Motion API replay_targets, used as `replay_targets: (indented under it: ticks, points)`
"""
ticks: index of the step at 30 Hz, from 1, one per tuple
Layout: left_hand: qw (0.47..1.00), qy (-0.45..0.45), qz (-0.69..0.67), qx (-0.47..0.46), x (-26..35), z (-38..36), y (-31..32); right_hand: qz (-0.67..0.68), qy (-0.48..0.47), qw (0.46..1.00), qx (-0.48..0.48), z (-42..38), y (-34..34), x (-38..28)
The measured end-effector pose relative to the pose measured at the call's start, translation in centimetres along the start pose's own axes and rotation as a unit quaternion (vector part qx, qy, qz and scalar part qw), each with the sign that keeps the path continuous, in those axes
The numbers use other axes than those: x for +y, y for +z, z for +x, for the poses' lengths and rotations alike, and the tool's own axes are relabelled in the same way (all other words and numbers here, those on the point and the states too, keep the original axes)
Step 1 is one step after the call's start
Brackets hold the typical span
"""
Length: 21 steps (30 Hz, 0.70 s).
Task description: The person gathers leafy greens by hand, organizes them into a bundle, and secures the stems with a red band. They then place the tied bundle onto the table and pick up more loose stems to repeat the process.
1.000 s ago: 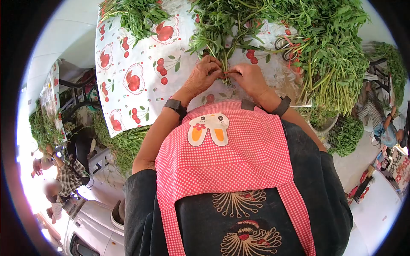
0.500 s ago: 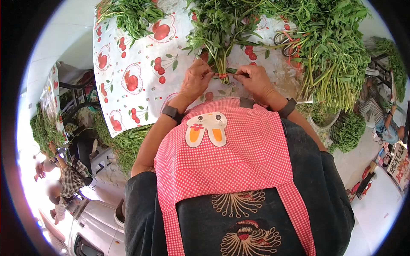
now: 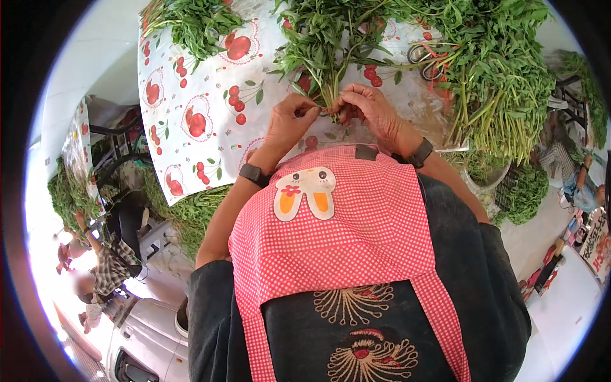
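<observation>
A bunch of leafy green stems [image 3: 326, 57] lies on the cherry-print tablecloth [image 3: 210, 83], its cut ends towards me. Something red shows around the stems between my hands. My left hand [image 3: 291, 121] is at the left of the stem ends, thumb and forefinger pinched on something thin and red. On the other side, my right hand [image 3: 369, 113] has its fingers curled against the stem ends and partly hides them. Scissors [image 3: 420, 56] and loose red ties [image 3: 440, 70] rest to the right of the bunch.
A big heap of greens [image 3: 503, 83] covers the table's right side. A smaller pile [image 3: 197, 28] lies at the upper left. More greens [image 3: 191, 213] are below the left table edge. People are seated at far left [image 3: 111, 267] and far right [image 3: 582, 188].
My right hand has moved left onto the stem ends and now covers part of them. My left hand has shifted slightly towards the red tie.
</observation>
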<state>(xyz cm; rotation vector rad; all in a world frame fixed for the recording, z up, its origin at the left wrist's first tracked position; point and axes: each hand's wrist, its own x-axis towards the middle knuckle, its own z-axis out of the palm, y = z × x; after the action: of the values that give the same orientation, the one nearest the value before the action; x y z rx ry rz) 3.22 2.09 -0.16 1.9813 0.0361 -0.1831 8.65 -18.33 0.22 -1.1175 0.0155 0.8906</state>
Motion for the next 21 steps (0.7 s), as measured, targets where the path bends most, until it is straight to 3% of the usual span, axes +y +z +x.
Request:
replay_targets:
  ticks: [4,8,10,14,21]
  points:
    - [0.972,-0.144,-0.184,-0.029,1.6,0.3,0.0,0.007,0.009,1.000,0.024,0.1,0.1,0.1]
    - [0.932,-0.130,-0.333,-0.057,0.6,0.6,0.6,0.009,0.016,0.999,0.031,0.2,0.6,-0.1]
    - [0.854,-0.198,-0.472,-0.096,0.6,0.6,0.5,0.021,0.018,0.999,0.037,0.1,0.8,-0.4]
    - [0.827,-0.197,-0.524,-0.057,1.2,0.7,1.4,0.036,-0.002,0.999,0.032,0.9,0.3,0.5]
    - [0.858,-0.194,-0.468,-0.082,0.2,1.2,1.3,0.054,-0.003,0.996,0.070,0.9,0.4,1.0]
